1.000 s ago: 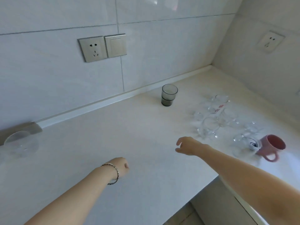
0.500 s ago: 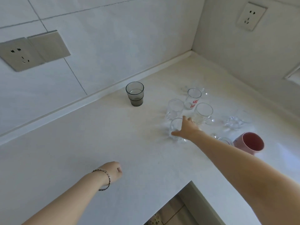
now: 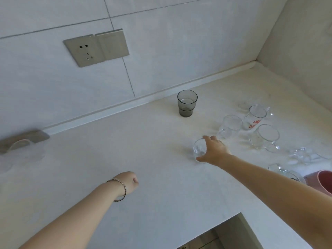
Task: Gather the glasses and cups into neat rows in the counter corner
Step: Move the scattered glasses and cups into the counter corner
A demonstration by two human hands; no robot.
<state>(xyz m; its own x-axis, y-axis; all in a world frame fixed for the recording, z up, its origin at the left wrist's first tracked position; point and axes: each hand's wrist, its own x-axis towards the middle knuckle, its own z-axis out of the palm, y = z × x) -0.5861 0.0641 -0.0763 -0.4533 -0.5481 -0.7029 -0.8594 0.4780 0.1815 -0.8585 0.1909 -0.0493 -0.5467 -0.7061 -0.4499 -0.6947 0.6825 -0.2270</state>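
Note:
My right hand [image 3: 214, 150] wraps around a small clear glass [image 3: 199, 149] that stands on the white counter [image 3: 152, 168]. A smoky grey tumbler [image 3: 187, 103] stands alone near the back wall. To the right sit a clear glass [image 3: 230, 125], a glass with red print [image 3: 255, 117] and a clear handled mug [image 3: 265, 139]. More clear glassware [image 3: 305, 155] and a pink mug [image 3: 325, 180] lie at the far right. My left hand [image 3: 128, 182] is a loose fist over the counter, holding nothing. One clear glass [image 3: 23, 155] stands at the far left.
A grey wall socket and switch [image 3: 96, 47] sit on the tiled back wall. The counter corner [image 3: 256, 63] lies at the upper right. The counter's front edge has a cut-out [image 3: 224, 232] below, with floor visible.
My right hand reached forward to the glass group, closed on the small clear glass and drew it left, away from the others. The view swung. My left hand stayed a fist.

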